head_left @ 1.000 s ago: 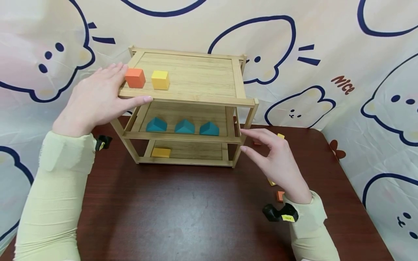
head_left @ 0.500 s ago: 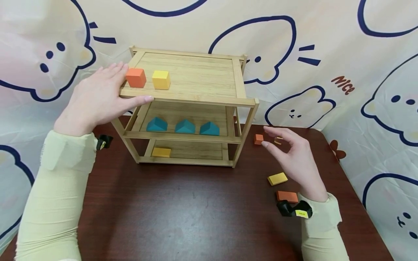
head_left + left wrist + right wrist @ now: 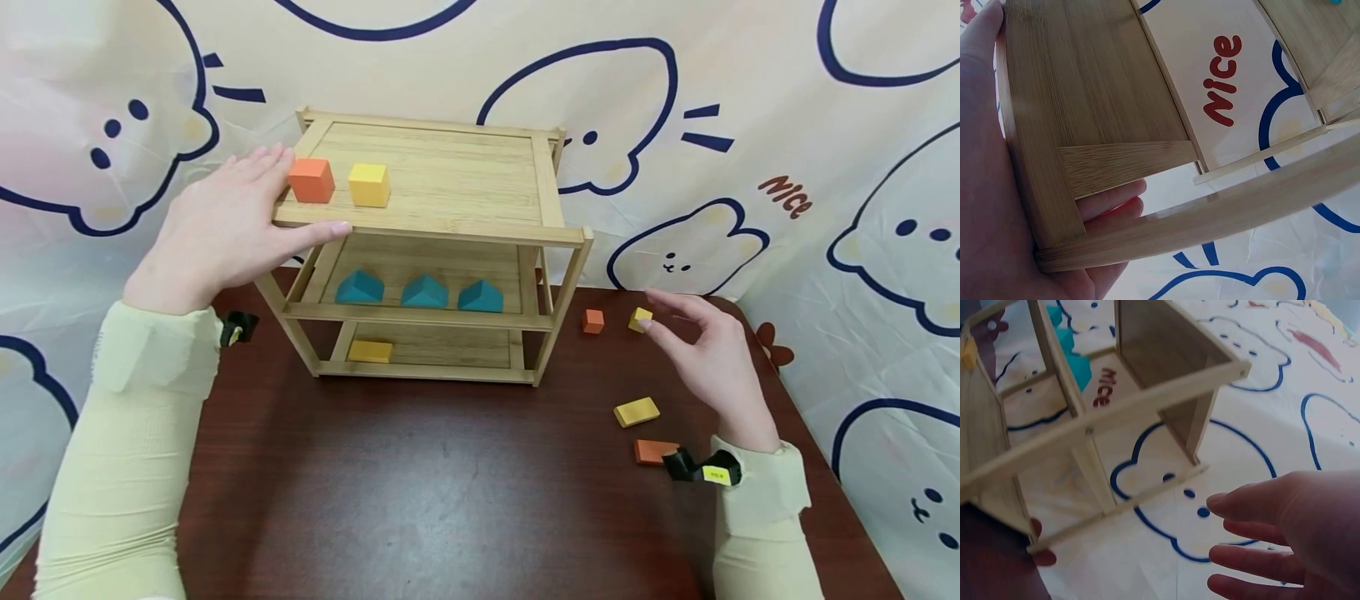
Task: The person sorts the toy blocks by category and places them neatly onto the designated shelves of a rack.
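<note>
One yellow cube (image 3: pixel 637 319): in the head view, on the surface (image 3: pixel 450 475) at the thumb tip of the right hand (image 3: pixel 716 362); whether they touch, I cannot tell.
Right hand: thumb and forefinger parted, nothing held.
Left hand (image 3: pixel 213 229): holds a corner of the rack (image 3: pixel 457 175), thumb along its front edge.
Good pinch: thumb and forefinger would best meet opposite faces squarely, left hand bracing the rack.
Cubes: four; top orange cube (image 3: pixel 311 181) and top yellow cube (image 3: pixel 369 185) beside the left hand, loose orange cube (image 3: pixel 593 322) and yellow cube left of the right hand.
Prisms (image 3: pixel 423 292): three, between the hands.
Flat blocks: three; shelved yellow block (image 3: pixel 370 351) below the left hand, loose yellow block (image 3: pixel 637 412) and orange block (image 3: pixel 652 452) beside the right forearm.
Left wrist, rack corner: fingertips show past the frame.
Right wrist, fingers: spread, nothing between them.
</note>
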`<state>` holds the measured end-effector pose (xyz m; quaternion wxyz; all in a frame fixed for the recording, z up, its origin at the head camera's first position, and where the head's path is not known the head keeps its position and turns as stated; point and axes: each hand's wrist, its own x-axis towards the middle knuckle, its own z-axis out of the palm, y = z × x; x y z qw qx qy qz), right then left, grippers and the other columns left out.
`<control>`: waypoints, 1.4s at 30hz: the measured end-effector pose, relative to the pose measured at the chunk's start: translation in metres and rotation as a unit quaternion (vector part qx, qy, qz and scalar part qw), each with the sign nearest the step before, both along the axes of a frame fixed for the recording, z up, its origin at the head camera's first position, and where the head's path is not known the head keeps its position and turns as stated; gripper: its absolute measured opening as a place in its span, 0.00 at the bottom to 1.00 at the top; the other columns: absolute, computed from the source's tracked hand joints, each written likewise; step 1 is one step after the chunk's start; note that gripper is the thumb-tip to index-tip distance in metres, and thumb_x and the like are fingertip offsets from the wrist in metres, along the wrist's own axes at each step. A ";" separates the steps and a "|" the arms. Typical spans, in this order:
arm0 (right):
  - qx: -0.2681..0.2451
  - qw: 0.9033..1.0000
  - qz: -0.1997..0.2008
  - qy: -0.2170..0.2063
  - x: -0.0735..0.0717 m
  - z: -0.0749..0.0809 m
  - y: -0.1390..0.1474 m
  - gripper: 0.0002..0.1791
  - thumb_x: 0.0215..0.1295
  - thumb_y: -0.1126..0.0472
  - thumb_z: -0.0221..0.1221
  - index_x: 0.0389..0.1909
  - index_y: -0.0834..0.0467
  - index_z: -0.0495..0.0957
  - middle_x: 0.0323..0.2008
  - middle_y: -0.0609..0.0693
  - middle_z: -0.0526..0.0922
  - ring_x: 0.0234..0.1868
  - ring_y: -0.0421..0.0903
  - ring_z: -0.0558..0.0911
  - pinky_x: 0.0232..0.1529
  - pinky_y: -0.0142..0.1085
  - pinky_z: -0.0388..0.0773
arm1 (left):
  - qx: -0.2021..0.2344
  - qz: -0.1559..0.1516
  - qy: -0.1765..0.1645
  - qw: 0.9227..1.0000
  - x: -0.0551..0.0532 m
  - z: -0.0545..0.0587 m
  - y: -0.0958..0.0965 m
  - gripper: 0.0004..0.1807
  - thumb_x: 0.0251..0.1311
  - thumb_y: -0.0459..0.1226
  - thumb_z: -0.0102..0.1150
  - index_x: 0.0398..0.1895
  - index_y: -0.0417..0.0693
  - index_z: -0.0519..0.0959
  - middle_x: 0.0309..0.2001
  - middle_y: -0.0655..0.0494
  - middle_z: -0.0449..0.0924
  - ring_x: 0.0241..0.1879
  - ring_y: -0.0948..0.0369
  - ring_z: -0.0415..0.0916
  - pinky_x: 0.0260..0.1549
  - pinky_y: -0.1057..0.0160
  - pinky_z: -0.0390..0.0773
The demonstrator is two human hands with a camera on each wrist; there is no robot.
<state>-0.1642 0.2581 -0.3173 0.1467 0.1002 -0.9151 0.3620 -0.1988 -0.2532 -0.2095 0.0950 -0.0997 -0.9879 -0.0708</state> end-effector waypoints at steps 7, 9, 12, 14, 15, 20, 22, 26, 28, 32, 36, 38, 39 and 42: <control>0.010 0.999 -0.016 -0.032 -0.009 -0.008 0.013 0.28 0.71 0.46 0.63 0.67 0.53 0.77 0.62 0.57 0.79 0.62 0.58 0.74 0.56 0.60 0.75 | 0.002 -0.002 0.001 1.000 0.000 -0.001 -0.001 0.61 0.62 0.74 0.45 0.81 0.36 0.48 0.79 0.35 0.43 0.77 0.37 0.43 0.73 0.39 0.46; 0.015 0.999 -0.017 -0.040 -0.011 -0.011 0.017 0.29 0.71 0.45 0.63 0.68 0.53 0.77 0.63 0.59 0.79 0.63 0.60 0.74 0.56 0.63 0.74 | 0.003 -0.003 0.002 1.000 0.000 -0.001 -0.001 0.61 0.62 0.74 0.45 0.81 0.36 0.48 0.78 0.35 0.44 0.77 0.37 0.43 0.72 0.39 0.46; 0.022 0.998 -0.021 -0.056 -0.014 -0.015 0.022 0.31 0.71 0.43 0.62 0.69 0.54 0.76 0.63 0.60 0.78 0.62 0.62 0.74 0.55 0.64 0.74 | 0.003 -0.002 0.002 1.000 0.001 -0.001 -0.001 0.61 0.61 0.74 0.45 0.81 0.37 0.48 0.79 0.35 0.44 0.77 0.37 0.43 0.72 0.38 0.46; 0.026 0.997 -0.023 -0.069 -0.016 -0.018 0.026 0.32 0.71 0.42 0.61 0.69 0.55 0.75 0.64 0.61 0.77 0.62 0.62 0.74 0.55 0.63 0.74 | 0.003 -0.002 0.002 1.000 0.001 -0.001 0.000 0.61 0.61 0.74 0.46 0.81 0.37 0.48 0.79 0.35 0.44 0.77 0.37 0.43 0.72 0.38 0.46; 0.028 0.997 -0.023 -0.075 -0.017 -0.020 0.027 0.32 0.71 0.42 0.61 0.70 0.55 0.75 0.64 0.61 0.77 0.62 0.62 0.74 0.55 0.63 0.75 | 0.003 -0.002 0.002 1.000 0.001 -0.001 -0.001 0.61 0.61 0.74 0.46 0.81 0.37 0.48 0.79 0.35 0.44 0.77 0.37 0.43 0.72 0.38 0.46; 0.050 0.993 -0.017 -0.108 -0.021 -0.025 0.036 0.34 0.72 0.42 0.60 0.72 0.57 0.71 0.66 0.63 0.74 0.63 0.65 0.73 0.55 0.64 0.75 | 0.004 -0.002 0.002 1.000 0.001 -0.001 -0.001 0.61 0.62 0.74 0.45 0.81 0.37 0.48 0.79 0.36 0.43 0.77 0.38 0.43 0.72 0.38 0.46; 0.058 0.991 -0.015 -0.122 -0.022 -0.027 0.040 0.35 0.72 0.42 0.59 0.73 0.58 0.70 0.67 0.64 0.73 0.63 0.66 0.73 0.55 0.63 0.76 | 0.003 -0.001 0.002 1.000 0.001 0.000 -0.001 0.61 0.62 0.74 0.45 0.81 0.37 0.48 0.79 0.36 0.43 0.77 0.38 0.43 0.72 0.38 0.46; 0.069 0.988 -0.007 -0.141 -0.023 -0.030 0.046 0.35 0.73 0.44 0.60 0.73 0.60 0.68 0.68 0.65 0.72 0.61 0.67 0.75 0.53 0.62 0.78 | 0.005 0.001 0.004 1.000 0.001 0.000 -0.001 0.61 0.61 0.74 0.45 0.81 0.38 0.48 0.79 0.36 0.44 0.77 0.37 0.43 0.72 0.37 0.47; 0.074 0.986 -0.001 -0.147 -0.023 -0.032 0.049 0.36 0.73 0.45 0.61 0.73 0.60 0.68 0.67 0.66 0.72 0.60 0.67 0.75 0.53 0.62 0.78 | 0.005 0.001 0.004 1.000 0.001 0.000 -0.001 0.61 0.61 0.74 0.45 0.81 0.38 0.48 0.79 0.36 0.43 0.77 0.37 0.43 0.72 0.37 0.47; 0.090 0.982 0.020 -0.165 -0.022 -0.035 0.055 0.35 0.71 0.47 0.63 0.72 0.61 0.69 0.67 0.66 0.73 0.60 0.66 0.75 0.54 0.64 0.76 | 0.005 0.000 0.004 1.000 0.001 -0.001 0.000 0.61 0.61 0.74 0.46 0.81 0.38 0.48 0.79 0.36 0.43 0.77 0.37 0.43 0.72 0.37 0.47; 0.100 0.975 0.046 -0.193 -0.021 -0.038 0.059 0.35 0.69 0.50 0.66 0.71 0.61 0.71 0.67 0.66 0.72 0.63 0.65 0.73 0.56 0.65 0.74 | 0.005 0.002 0.002 1.000 0.000 -0.002 0.000 0.61 0.61 0.74 0.45 0.81 0.38 0.47 0.79 0.37 0.42 0.77 0.37 0.42 0.72 0.37 0.46; 0.101 0.971 0.054 -0.209 -0.020 -0.041 0.059 0.35 0.67 0.51 0.68 0.71 0.60 0.71 0.67 0.66 0.73 0.65 0.65 0.72 0.57 0.65 0.74 | 0.005 0.003 0.000 1.000 0.001 -0.002 0.000 0.61 0.61 0.74 0.45 0.81 0.39 0.47 0.79 0.37 0.42 0.77 0.37 0.42 0.72 0.37 0.46; 0.101 0.969 0.057 -0.216 -0.020 -0.043 0.059 0.35 0.67 0.51 0.68 0.71 0.60 0.71 0.67 0.66 0.72 0.65 0.65 0.71 0.57 0.65 0.73 | 0.005 0.003 0.000 1.000 0.001 -0.002 0.000 0.61 0.61 0.74 0.45 0.81 0.38 0.47 0.79 0.37 0.42 0.77 0.37 0.42 0.72 0.37 0.46; 0.106 0.965 0.062 -0.232 -0.019 -0.048 0.058 0.35 0.65 0.52 0.69 0.71 0.60 0.71 0.67 0.66 0.72 0.65 0.66 0.71 0.57 0.65 0.73 | 0.006 0.001 0.000 1.000 0.001 -0.002 0.000 0.61 0.61 0.74 0.45 0.81 0.38 0.47 0.79 0.37 0.42 0.77 0.37 0.42 0.72 0.38 0.46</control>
